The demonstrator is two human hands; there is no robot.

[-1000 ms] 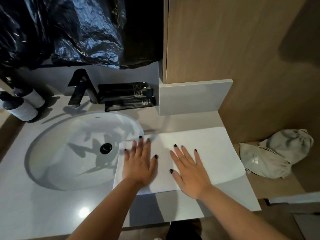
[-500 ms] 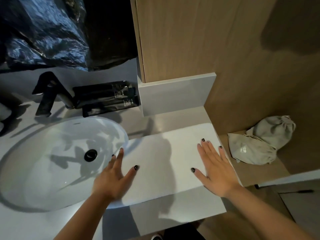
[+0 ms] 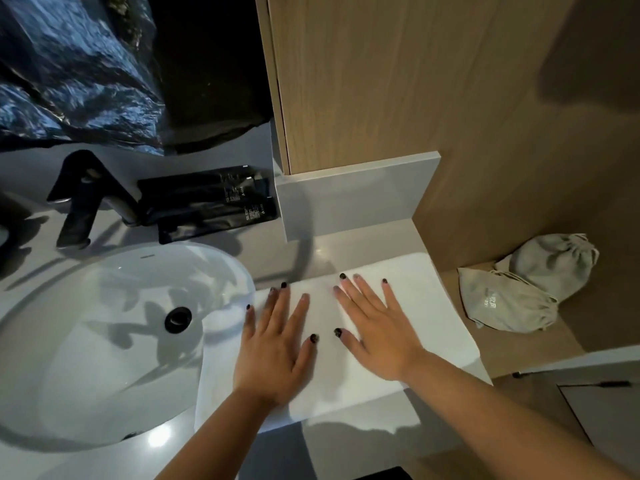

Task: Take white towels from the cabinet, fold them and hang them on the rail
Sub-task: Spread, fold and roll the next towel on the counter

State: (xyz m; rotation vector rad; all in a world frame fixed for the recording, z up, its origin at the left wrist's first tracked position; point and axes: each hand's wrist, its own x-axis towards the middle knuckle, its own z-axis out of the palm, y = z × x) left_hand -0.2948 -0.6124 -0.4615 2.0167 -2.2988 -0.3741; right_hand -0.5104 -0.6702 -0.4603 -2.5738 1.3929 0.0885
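A white towel [image 3: 426,306] lies flat on the grey countertop [image 3: 363,441], right of the sink, its left end reaching over the basin rim. Both my hands press on it side by side with straight, spread fingers. My left hand [image 3: 277,344] lies on the towel's left half. My right hand [image 3: 374,330] lies on its middle. No rail is in view.
A white oval sink [image 3: 86,341] with a black faucet [image 3: 83,199] fills the left. Black packets [image 3: 211,202] lie behind it, below black plastic sheeting [image 3: 76,71]. A wooden cabinet panel [image 3: 381,81] rises behind the counter. Two grey drawstring bags [image 3: 523,289] sit on a wooden ledge at right.
My hands, spread wide apart on the towel half a second ago, have come back together at its middle. The towel lies in the same place.
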